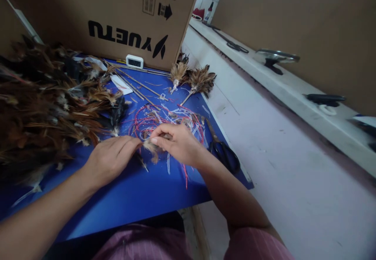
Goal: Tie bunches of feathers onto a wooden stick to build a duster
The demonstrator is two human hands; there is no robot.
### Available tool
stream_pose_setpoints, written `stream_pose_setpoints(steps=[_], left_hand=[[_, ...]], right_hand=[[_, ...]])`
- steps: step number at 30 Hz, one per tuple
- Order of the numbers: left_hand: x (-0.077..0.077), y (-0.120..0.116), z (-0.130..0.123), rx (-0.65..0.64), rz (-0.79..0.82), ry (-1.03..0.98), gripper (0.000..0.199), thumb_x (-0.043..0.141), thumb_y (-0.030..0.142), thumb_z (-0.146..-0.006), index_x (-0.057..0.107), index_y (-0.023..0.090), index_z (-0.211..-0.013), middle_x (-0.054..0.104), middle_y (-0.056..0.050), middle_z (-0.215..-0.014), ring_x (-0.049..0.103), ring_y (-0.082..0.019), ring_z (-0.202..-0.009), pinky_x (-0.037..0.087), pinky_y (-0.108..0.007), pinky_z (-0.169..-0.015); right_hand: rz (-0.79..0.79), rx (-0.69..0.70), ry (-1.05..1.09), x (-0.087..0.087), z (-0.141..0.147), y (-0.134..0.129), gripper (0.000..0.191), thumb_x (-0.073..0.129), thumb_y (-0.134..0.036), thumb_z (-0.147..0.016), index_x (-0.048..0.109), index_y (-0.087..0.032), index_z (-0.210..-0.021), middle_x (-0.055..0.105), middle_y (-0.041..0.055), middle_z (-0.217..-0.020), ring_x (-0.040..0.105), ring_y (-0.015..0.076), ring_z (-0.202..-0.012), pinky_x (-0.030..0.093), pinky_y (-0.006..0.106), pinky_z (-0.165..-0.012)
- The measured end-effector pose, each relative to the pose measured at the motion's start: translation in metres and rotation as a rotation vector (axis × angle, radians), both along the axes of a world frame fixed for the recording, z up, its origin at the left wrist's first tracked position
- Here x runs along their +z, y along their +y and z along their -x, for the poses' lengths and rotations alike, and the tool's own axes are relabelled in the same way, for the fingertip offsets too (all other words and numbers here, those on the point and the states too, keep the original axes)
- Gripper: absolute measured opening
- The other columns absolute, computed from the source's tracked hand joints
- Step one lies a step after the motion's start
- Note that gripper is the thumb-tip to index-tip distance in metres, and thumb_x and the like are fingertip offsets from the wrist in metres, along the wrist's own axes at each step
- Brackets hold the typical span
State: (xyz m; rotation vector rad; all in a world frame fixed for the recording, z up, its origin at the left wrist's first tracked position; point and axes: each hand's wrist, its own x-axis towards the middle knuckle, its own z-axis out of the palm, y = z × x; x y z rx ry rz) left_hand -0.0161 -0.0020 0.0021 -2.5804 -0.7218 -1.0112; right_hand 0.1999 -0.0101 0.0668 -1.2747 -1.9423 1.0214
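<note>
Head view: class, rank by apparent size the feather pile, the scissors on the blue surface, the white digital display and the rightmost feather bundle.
1. Feather pile
2. Scissors and rightmost feather bundle: too alike to rank; scissors lie nearer the camera
3. White digital display

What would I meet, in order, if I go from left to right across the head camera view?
Feather pile, white display, right hand, large scissors, clear round object on the ledge.
</note>
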Motion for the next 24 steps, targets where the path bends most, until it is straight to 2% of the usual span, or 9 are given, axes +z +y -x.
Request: stream_pose_setpoints(steps=[6, 14, 24], left_hand=[[0.006, -0.002, -0.002, 0.002, -0.116, 0.047, 0.015, 0.052, 0.009, -0.086, 0.06, 0.011, -0.099, 0.07, -0.011, -0.083, 0.068, -0.022, -0.074, 0.054, -0.033, -0.067], [0.008, -0.003, -0.004, 0.026, -0.171, 0.074, 0.015, 0.049, 0.009, -0.089, 0.06, 0.014, -0.097, 0.07, -0.008, -0.082, 0.068, -0.019, -0.073, 0.055, -0.031, -0.067], [0.012, -0.004, -0.007, -0.024, -0.21, 0.114, 0.018, 0.045, 0.007, -0.088, 0.06, 0.01, -0.097, 0.07, -0.012, -0.08, 0.067, -0.022, -0.069, 0.056, -0.033, -0.062]], right_hand=[[0.017, 0.002, -0.039, -0.006, 0.005, 0.0, 0.008, 0.058, -0.019, -0.079, 0.064, -0.014, -0.077, 0.059, -0.0031, -0.063, 0.05, 0.006, -0.057, 0.038, 0.019, -0.055], [0.119, 0.04, 0.052, -0.011, 0.003, 0.001, 0.006, 0.057, -0.015, -0.075, 0.062, -0.014, -0.073, 0.058, -0.0032, -0.06, 0.051, 0.0062, -0.056, 0.04, 0.019, -0.055], [0.102, 0.039, 0.045, -0.016, 0.004, 0.003, 0.007, 0.058, -0.013, -0.07, 0.065, -0.013, -0.069, 0.062, -0.0015, -0.063, 0.053, 0.0066, -0.059, 0.042, 0.02, -0.061]])
